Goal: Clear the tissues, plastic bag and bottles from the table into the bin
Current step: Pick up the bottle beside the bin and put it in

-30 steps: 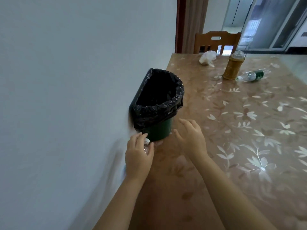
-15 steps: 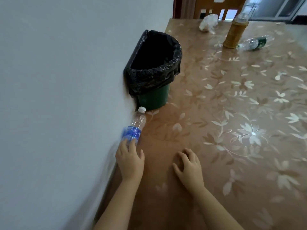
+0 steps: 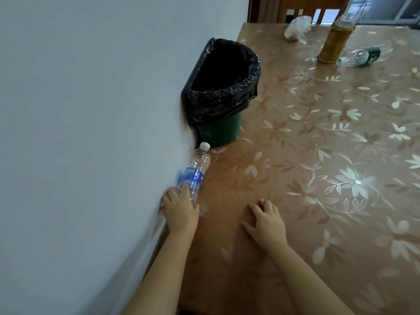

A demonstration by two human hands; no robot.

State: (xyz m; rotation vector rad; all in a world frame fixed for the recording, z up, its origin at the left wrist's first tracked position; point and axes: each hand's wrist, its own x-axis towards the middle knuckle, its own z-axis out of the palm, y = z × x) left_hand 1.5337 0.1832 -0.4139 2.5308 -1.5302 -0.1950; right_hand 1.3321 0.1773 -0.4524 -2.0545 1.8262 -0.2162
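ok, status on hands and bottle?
Left hand gripping bottle by wall. Right hand flat on table, empty. Bin ahead, path clear.

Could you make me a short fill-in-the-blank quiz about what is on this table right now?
1. The left hand holds a clear bottle with a ___ label.
2. The green bin is lined with a ___ bag.
3. The right hand rests on the ___ and holds nothing.
4. The far bottle with the green label lies on its ___.

Missing words: blue; black; table; side
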